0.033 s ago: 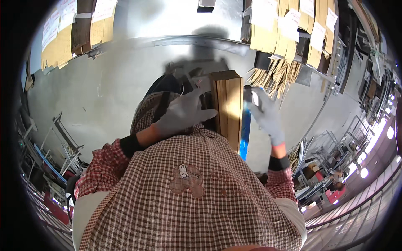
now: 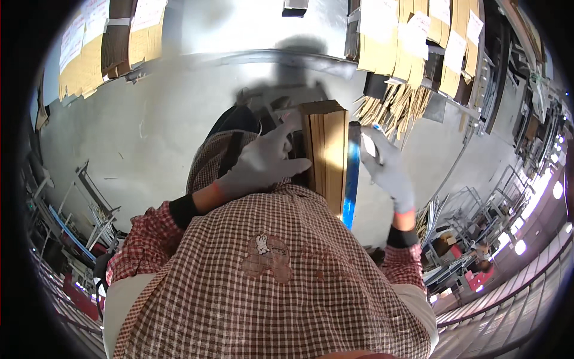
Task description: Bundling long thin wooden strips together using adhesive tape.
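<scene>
In front of my apron, a stack of brown cardboard sheets (image 2: 327, 155) stands on edge, a blue strip (image 2: 353, 179) running along its right side. My left hand (image 2: 263, 158), in a grey glove, lies at the stack's left side. Its fingers stretch forward, and the thumb points at the stack, seemingly against it. To the right of the stack and apart from it is my right hand (image 2: 387, 170), also gloved. Its fingers close around a small white thing (image 2: 369, 145) with a blue tip, whose kind I cannot make out.
Tall bundles of cardboard (image 2: 382, 42) with paper labels stand at the far right, loose thin strips (image 2: 397, 107) lying before them. More labelled bundles (image 2: 89, 54) are at the far left. Metal racks (image 2: 84, 209) line the left side. A dark block (image 2: 295, 7) rests on the bright surface ahead.
My right hand has shifted a little to the right, away from the stack. My left hand and the cardboard stay almost where they were.
</scene>
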{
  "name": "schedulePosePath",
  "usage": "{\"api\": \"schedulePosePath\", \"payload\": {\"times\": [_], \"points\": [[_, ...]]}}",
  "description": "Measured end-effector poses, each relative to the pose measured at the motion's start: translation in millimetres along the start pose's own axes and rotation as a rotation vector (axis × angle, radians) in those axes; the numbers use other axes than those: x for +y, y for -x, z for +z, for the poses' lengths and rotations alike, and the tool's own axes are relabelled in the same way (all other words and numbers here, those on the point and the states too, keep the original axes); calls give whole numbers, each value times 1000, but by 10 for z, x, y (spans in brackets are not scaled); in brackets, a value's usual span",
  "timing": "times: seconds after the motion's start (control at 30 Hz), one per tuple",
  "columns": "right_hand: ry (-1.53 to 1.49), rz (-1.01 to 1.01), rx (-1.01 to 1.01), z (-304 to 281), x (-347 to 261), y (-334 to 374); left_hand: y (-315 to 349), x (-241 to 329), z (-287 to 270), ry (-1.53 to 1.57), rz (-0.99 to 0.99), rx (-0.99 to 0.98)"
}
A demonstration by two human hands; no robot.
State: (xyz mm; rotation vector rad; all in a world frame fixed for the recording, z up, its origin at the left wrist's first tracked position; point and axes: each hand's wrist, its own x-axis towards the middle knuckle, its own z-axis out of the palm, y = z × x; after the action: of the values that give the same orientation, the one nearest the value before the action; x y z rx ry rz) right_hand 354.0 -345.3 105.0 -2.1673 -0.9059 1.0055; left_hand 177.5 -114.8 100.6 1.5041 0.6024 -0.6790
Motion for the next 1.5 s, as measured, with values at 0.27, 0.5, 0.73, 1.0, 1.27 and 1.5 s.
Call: {"api": "schedulePosePath", "payload": {"times": [0.27,0.5,0.73,1.0,1.27,1.5], "points": [[33,-194,-580,107,-883,-48,108,-10,222,107,314,-134],[150,-40,-262,-420,-163,-381,-39,-866,-43,179,51,71],[232,-51,-375,655,1156,-1173,-2076,-1775,854,-93,291,186],[-231,346,608,566,41,-597,-1978,-1517,527,-714,729,-21],[542,205,368,1335,-176,-217,-1262,-1789,80,-435,571,13],[-157,333,147,1117,102,-13,-1140,-38,713,-445,825,426]]}}
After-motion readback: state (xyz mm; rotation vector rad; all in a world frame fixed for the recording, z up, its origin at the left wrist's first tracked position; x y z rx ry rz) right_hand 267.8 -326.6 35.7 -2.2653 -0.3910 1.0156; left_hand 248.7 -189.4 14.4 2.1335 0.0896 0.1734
